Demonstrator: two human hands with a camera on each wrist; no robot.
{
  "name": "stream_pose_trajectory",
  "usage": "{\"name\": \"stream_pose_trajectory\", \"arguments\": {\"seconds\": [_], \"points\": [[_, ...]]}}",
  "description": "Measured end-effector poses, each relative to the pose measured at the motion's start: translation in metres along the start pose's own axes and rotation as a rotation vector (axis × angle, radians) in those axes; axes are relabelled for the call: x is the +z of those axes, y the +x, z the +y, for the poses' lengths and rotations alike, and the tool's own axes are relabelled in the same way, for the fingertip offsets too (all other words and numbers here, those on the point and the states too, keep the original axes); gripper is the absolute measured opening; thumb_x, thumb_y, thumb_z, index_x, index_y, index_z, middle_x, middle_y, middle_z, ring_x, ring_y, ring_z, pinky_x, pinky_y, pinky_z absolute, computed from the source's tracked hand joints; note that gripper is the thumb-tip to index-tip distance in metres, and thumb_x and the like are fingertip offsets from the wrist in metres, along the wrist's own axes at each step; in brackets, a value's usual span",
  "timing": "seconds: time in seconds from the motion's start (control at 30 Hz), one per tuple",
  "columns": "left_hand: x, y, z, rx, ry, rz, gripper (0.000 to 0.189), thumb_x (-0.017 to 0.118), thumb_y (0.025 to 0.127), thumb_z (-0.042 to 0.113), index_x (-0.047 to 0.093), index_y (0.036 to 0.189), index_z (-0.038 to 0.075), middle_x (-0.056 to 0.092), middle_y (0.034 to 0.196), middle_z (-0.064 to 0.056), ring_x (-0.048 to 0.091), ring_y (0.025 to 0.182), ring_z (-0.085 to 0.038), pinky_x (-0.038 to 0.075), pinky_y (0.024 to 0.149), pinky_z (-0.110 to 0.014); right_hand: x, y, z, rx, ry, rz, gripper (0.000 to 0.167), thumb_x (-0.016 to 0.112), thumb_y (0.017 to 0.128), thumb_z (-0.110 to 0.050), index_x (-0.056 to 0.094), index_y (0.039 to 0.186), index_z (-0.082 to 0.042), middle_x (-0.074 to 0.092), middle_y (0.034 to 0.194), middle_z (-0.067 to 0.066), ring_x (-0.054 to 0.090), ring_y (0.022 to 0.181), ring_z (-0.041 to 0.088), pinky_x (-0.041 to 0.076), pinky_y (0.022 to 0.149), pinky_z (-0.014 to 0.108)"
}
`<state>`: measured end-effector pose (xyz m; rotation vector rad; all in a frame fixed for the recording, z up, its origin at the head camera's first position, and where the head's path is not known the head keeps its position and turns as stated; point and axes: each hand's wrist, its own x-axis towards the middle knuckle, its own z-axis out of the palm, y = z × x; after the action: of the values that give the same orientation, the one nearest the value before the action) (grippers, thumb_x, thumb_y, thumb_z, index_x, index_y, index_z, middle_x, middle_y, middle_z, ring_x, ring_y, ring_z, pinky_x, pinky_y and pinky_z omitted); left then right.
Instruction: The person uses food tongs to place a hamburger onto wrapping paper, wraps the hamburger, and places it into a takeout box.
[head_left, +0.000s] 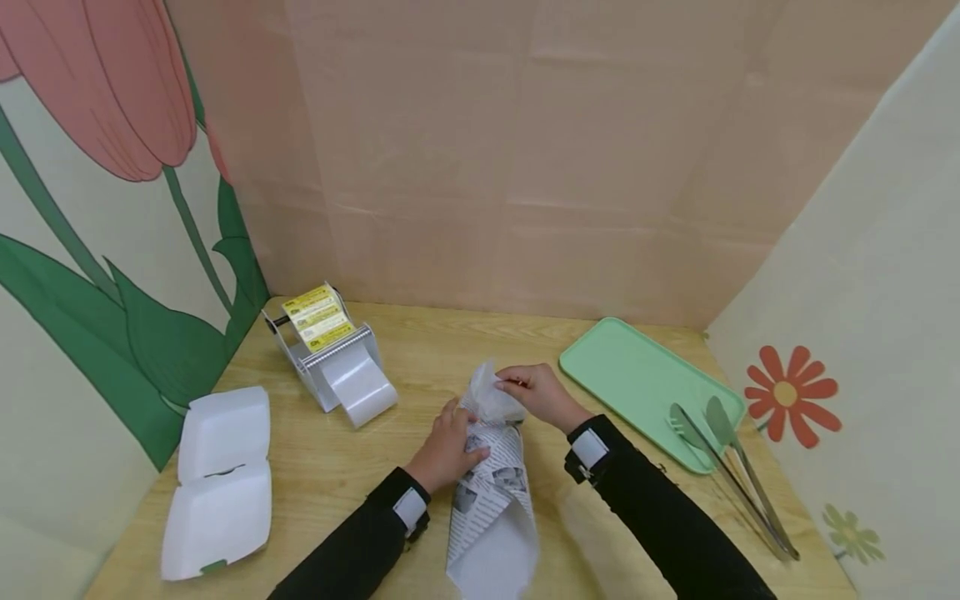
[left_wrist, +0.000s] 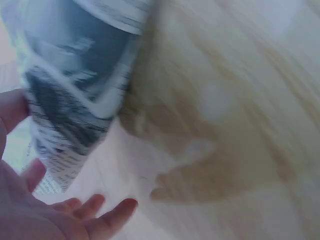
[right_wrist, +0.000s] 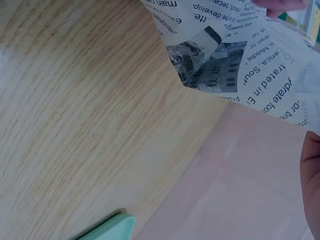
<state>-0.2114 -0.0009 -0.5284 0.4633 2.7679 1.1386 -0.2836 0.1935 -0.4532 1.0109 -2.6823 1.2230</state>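
Observation:
A newsprint-patterned wrapping paper (head_left: 491,492), rolled into a long bundle, lies on the table in front of me in the head view. Its far end is white and crumpled, and what it contains is hidden. My right hand (head_left: 546,396) pinches the paper at that far end. At the bundle's left side, my left hand (head_left: 446,450) rests its thumb on the paper. Seen from the left wrist, that hand (left_wrist: 55,210) has loosely spread fingers beside the printed wrapper (left_wrist: 75,75). The right wrist view shows the printed paper (right_wrist: 240,60) with part of my right hand (right_wrist: 311,185) at its edge.
At the back left stands a label dispenser (head_left: 330,350) with a yellow label roll. An opened white takeaway box (head_left: 217,517) sits at the left. To the right is a green tray (head_left: 637,375), with metal tongs (head_left: 742,483) lying across its near corner. Fabric walls enclose the table.

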Motion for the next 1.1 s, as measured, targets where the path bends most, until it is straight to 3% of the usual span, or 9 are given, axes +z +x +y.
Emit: {"name": "stream_pose_trajectory", "arguments": {"seconds": [0.17, 0.3, 0.43, 0.63, 0.77, 0.93, 1.1], "points": [[-0.002, 0.002, 0.006, -0.096, -0.214, 0.021, 0.07, 0.075, 0.089, 0.015, 0.025, 0.136, 0.0, 0.045, 0.133, -0.03, 0.048, 0.123, -0.036, 0.04, 0.104, -0.05, 0.0, -0.004, -0.007, -0.044, 0.016, -0.022, 0.013, 0.068, 0.092, -0.004, 0.076, 0.101, -0.002, 0.075, 0.095, 0.009, 0.064, 0.071, 0.014, 0.05, 0.06, 0.025], [-0.004, 0.003, 0.009, -0.141, -0.26, 0.036, 0.082, 0.076, 0.087, 0.011, 0.015, 0.141, 0.0, 0.048, 0.13, -0.037, 0.051, 0.121, -0.04, 0.042, 0.101, -0.052, 0.0, -0.009, -0.013, -0.044, 0.021, -0.055, 0.014, 0.067, 0.093, -0.002, 0.076, 0.103, -0.001, 0.074, 0.096, 0.009, 0.065, 0.075, 0.012, 0.051, 0.061, 0.024], [-0.006, 0.004, 0.01, -0.162, -0.283, 0.032, 0.095, 0.079, 0.083, 0.01, 0.009, 0.147, -0.003, 0.051, 0.127, -0.039, 0.054, 0.117, -0.042, 0.044, 0.098, -0.052, 0.001, -0.018, -0.019, -0.115, -0.023, -0.083, 0.014, 0.068, 0.091, 0.0, 0.076, 0.102, 0.001, 0.074, 0.094, 0.008, 0.065, 0.078, 0.011, 0.053, 0.063, 0.025], [-0.009, 0.005, 0.011, -0.185, -0.328, 0.011, 0.095, 0.081, 0.081, 0.007, 0.014, 0.147, -0.008, 0.052, 0.129, -0.034, 0.053, 0.118, -0.038, 0.043, 0.1, -0.051, 0.003, -0.034, -0.027, -0.339, -0.166, -0.12, 0.017, 0.072, 0.086, 0.003, 0.077, 0.101, -0.003, 0.074, 0.098, 0.004, 0.066, 0.09, 0.017, 0.056, 0.078, 0.035], [-0.009, 0.006, 0.013, -0.191, -0.313, 0.013, 0.091, 0.081, 0.081, 0.007, 0.019, 0.146, -0.008, 0.057, 0.124, -0.031, 0.056, 0.114, -0.037, 0.044, 0.099, -0.05, 0.004, -0.047, -0.028, -0.415, -0.282, -0.138, 0.02, 0.072, 0.086, 0.002, 0.077, 0.103, -0.006, 0.073, 0.105, 0.004, 0.067, 0.097, 0.019, 0.056, 0.082, 0.035], [-0.008, 0.008, 0.012, -0.149, -0.3, 0.033, 0.097, 0.081, 0.08, 0.007, 0.019, 0.153, 0.001, 0.057, 0.129, -0.03, 0.057, 0.114, -0.038, 0.045, 0.097, -0.051, 0.008, -0.059, -0.027, -0.416, -0.382, -0.1, 0.017, 0.071, 0.085, 0.002, 0.074, 0.1, -0.005, 0.073, 0.105, 0.007, 0.07, 0.094, 0.02, 0.057, 0.078, 0.035], [-0.007, 0.009, 0.011, -0.103, -0.303, 0.02, 0.089, 0.08, 0.082, 0.009, 0.026, 0.153, 0.007, 0.05, 0.139, -0.027, 0.052, 0.123, -0.04, 0.043, 0.1, -0.054, 0.015, -0.06, -0.031, -0.28, -0.407, -0.027, 0.019, 0.071, 0.085, -0.006, 0.068, 0.104, -0.005, 0.072, 0.089, 0.005, 0.067, 0.076, 0.014, 0.055, 0.065, 0.03]]}}
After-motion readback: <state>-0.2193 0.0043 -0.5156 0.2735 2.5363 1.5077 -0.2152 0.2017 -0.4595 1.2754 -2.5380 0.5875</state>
